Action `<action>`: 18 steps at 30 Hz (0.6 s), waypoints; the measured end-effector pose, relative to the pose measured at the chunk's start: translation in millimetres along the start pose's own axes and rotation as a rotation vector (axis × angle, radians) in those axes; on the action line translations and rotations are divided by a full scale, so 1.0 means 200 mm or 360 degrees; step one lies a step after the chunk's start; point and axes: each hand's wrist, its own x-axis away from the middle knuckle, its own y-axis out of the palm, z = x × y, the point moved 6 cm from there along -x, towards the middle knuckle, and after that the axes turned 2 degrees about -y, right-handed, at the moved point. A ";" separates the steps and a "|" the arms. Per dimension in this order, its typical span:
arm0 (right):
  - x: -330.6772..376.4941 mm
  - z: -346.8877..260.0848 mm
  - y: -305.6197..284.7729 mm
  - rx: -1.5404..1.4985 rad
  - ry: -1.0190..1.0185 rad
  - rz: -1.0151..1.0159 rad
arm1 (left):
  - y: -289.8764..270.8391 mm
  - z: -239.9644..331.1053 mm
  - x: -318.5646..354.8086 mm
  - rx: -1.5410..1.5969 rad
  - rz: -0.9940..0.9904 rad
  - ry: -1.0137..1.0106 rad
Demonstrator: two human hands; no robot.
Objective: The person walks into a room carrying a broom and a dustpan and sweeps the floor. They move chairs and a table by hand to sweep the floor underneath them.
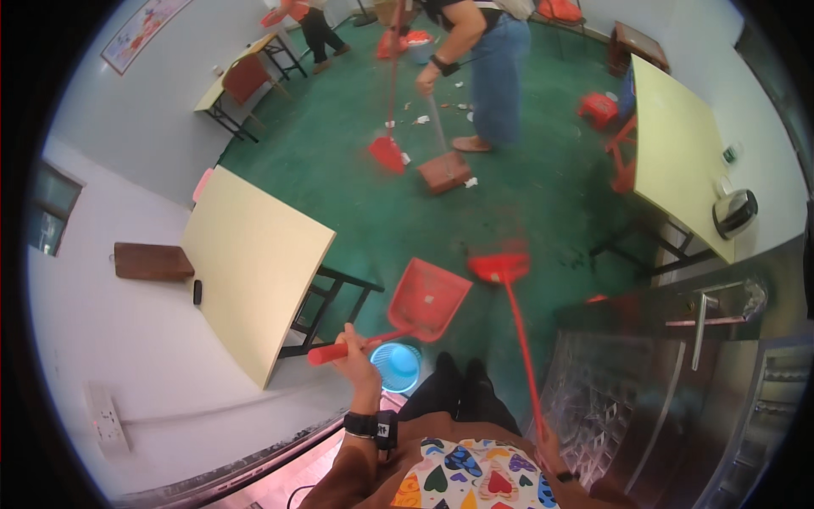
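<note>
My left hand (356,360) is closed round the handle of a red dustpan (430,299), whose pan hangs tilted over the green floor with a small pale scrap in it. Just below the pan stands a light blue basket (395,366), close to my left wrist. At the lower right, my right hand (549,448) grips the long red stick of a broom (519,327). The broom's red head is blurred and rests on or near the floor, to the right of the dustpan.
Ahead, another person (496,76) handles a broom and a brown dustpan (443,173) among scattered white scraps (421,120). A pale table (254,254) stands left; another table (678,144) bearing a kettle (734,213) stands right. A metal door (661,390) is beside me.
</note>
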 end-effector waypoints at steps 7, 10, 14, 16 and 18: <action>-0.12 0.14 0.08 -0.0490 0.1014 -0.0301 | 0.14 -0.04 -0.07 -0.0004 -0.0037 0.0014; -0.45 -0.10 0.06 -0.0418 0.1206 -0.0317 | 0.23 -0.02 -0.13 0.0029 -0.0116 0.0048; -0.66 -0.37 0.02 -0.0276 0.0981 -0.0424 | 0.20 -0.06 -0.27 0.0121 -0.0075 -0.0019; -0.66 -0.33 -0.01 -0.0262 0.1091 -0.0352 | 0.25 -0.09 -0.34 0.0104 -0.0036 -0.0061; -0.67 -0.33 -0.03 -0.0375 0.1134 -0.0400 | 0.30 -0.15 -0.45 0.0132 -0.0004 -0.0087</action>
